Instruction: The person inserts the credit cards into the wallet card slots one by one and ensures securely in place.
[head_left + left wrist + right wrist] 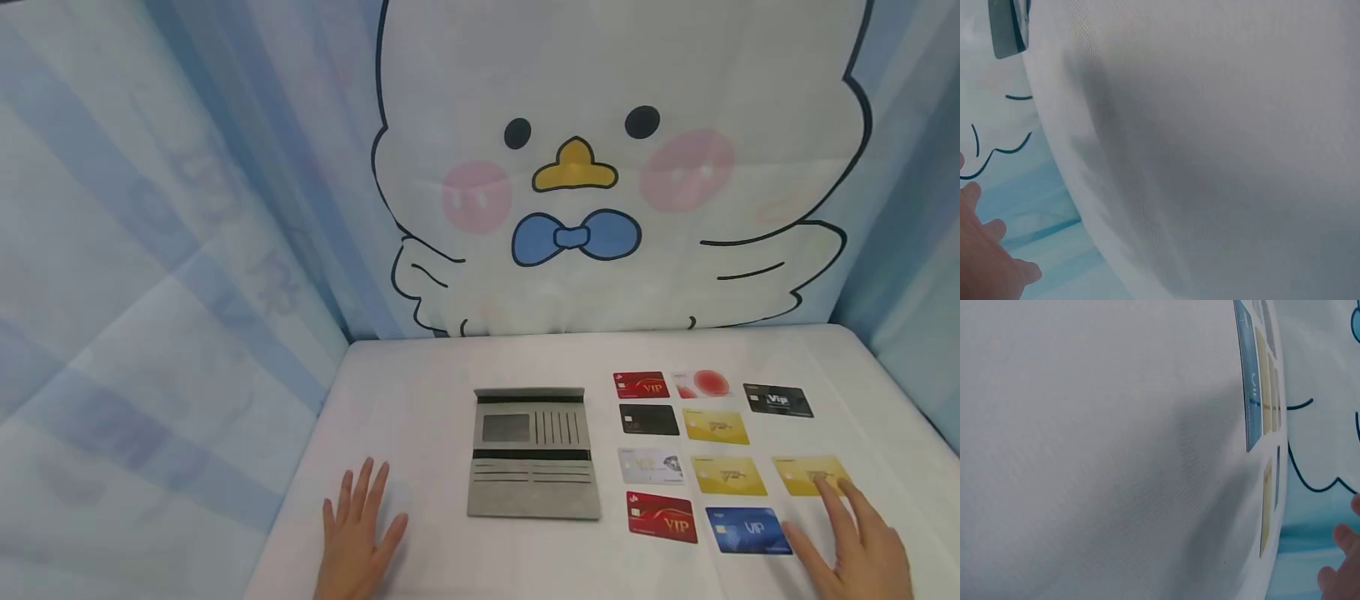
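A grey bifold wallet (534, 500) lies unfolded on the white table, its card slots and small window facing up. To its left is my left hand (358, 533), fingers spread and holding nothing. My right hand (862, 546) is at the right with loosely bent fingers, also holding nothing. Its fingertips overlap the lower edge of a gold card (802, 473) in the head view; whether they touch it I cannot tell. The thumb tip comes close to a blue VIP card (746, 537). In the right wrist view the fingers (1346, 537) show at the edge.
Between wallet and right hand several cards lie flat in rows: red VIP cards (662, 517), a black card (648, 420), a silver card (648, 467) and gold cards (727, 477). A dark Vip card (778, 401) lies farther back. Curtains (187, 292) enclose the table (420, 367).
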`<state>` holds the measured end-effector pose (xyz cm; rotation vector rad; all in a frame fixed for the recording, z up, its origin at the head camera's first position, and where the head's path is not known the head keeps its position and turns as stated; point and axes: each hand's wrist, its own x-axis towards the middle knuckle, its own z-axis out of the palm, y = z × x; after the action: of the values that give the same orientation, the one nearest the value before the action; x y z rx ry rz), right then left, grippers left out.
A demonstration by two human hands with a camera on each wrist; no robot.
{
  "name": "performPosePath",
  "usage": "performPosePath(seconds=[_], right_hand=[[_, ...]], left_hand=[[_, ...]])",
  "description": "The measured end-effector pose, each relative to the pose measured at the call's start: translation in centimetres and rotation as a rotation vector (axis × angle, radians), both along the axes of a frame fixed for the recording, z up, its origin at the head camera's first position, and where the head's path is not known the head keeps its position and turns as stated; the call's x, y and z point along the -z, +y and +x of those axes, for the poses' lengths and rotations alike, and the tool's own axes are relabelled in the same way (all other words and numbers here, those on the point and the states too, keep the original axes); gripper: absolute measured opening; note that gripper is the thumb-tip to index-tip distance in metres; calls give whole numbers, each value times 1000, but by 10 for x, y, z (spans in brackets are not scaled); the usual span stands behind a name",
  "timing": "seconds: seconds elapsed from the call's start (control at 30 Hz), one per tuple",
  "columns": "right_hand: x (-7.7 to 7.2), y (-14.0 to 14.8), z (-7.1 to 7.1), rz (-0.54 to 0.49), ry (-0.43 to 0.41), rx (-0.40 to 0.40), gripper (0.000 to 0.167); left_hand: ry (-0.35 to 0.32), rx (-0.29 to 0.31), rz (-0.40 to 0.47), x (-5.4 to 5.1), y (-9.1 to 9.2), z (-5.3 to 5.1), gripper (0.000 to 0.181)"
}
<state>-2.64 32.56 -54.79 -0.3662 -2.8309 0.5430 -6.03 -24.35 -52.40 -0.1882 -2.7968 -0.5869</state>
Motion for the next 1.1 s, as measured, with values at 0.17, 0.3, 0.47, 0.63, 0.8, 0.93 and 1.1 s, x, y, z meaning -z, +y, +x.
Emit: performPosePath(seconds=[0.17,0.3,0.47,0.63,0.8,0.93,1.1], right_hand=[[-5,-6,-4,-38,12,-13,90],[-11,-13,-9,-67,-5,-22,89],[-18,-22,-19,-106,0,-54,90],[-18,-29,-20,-108,-19,-72,92],[-14,-35,-14,-102,-32,-93,92],[-16,-43,-18,-121,-32,-118,90],[-23,-54,-22,-138,-13,-157,86]], left_hand=[[-23,1,38,0,8,-3,73],[-56,-11,32,-2,15,-6,75],[-21,-8,14,-6,21,-13,79],[-1,26,45,-7,26,-18,80],[-36,40,72,-5,36,-18,80],[-43,48,109,-6,43,-20,79],[-46,55,137,-7,48,-22,79]])
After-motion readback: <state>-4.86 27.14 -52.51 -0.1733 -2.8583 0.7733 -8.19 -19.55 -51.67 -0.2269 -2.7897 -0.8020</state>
